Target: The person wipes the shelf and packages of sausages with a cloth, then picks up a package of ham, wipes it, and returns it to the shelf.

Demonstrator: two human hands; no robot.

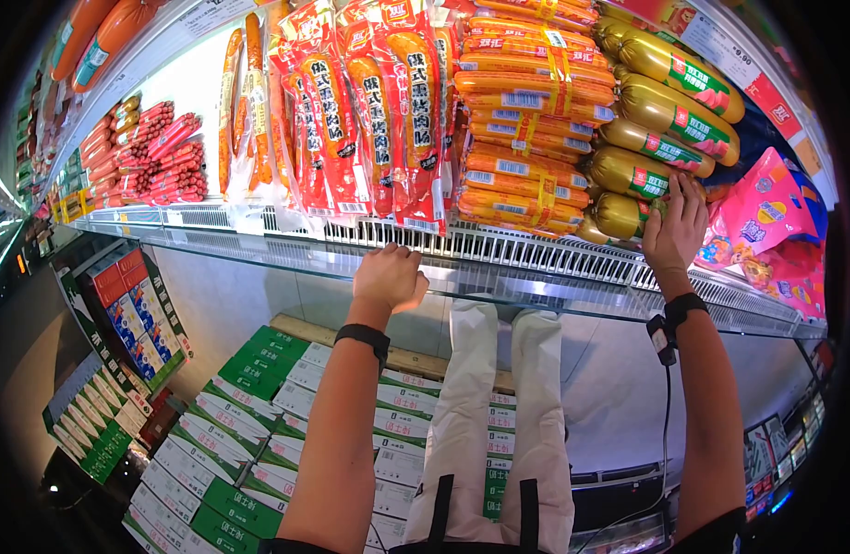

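My right hand [679, 226] lies against the ends of the gold-wrapped ham sausages [669, 129] stacked on the chilled shelf, its fingers stretched out over the lower ones. Part of those sausages is hidden behind it. My left hand [391, 277] is curled closed at the glass front edge [536, 282] of the shelf, with nothing visible in it. Beyond it hang red packs of smoked sausage [411, 111]. Bundles of orange-wrapped sausages [526, 129] are piled between these packs and the gold ones.
Pink snack bags [766, 217] sit right of my right hand. Small red sausages [157, 157] are heaped at the shelf's left. Stacked green-and-white cartons [231, 434] stand below the glass edge. A cable [668, 406] hangs from my right wrist.
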